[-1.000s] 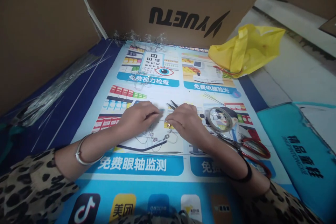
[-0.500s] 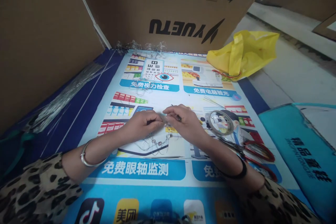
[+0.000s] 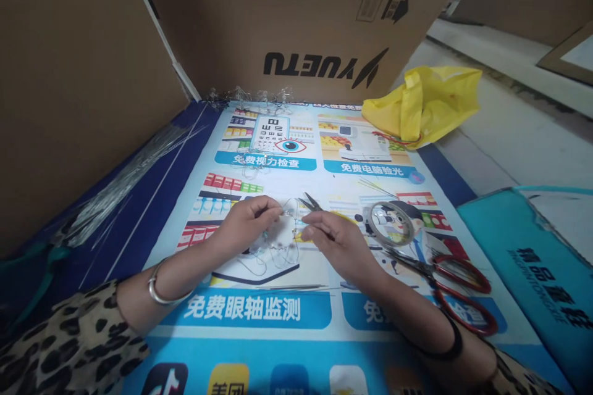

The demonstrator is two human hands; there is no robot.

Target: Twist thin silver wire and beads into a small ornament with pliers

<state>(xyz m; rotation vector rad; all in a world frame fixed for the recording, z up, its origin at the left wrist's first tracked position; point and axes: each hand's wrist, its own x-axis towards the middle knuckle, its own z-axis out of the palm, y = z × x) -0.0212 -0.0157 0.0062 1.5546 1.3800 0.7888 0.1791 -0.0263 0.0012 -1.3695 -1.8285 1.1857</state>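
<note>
My left hand is closed, thumb and forefinger pinching a thin wire piece. Small clear beads hang along that piece, which loops down over the printed sheet. Across from it, my right hand is curled round a small dark tool with two pointed jaws, like fine pliers. The jaws stick out beyond the fingers, slightly apart; the grip is hidden in the palm. The right fingertips are close to the beaded wire, but whether they touch it I cannot tell.
Red-handled scissors and a tape roll lie right of my right hand. Wire bundles and green-handled pliers lie left. Finished-looking wire pieces sit by the cardboard box. A yellow bag is at back right.
My hands have moved apart, the right one to the right and lower. The pointed jaws of the tool now show, and more of the beaded wire is uncovered between the hands.
</note>
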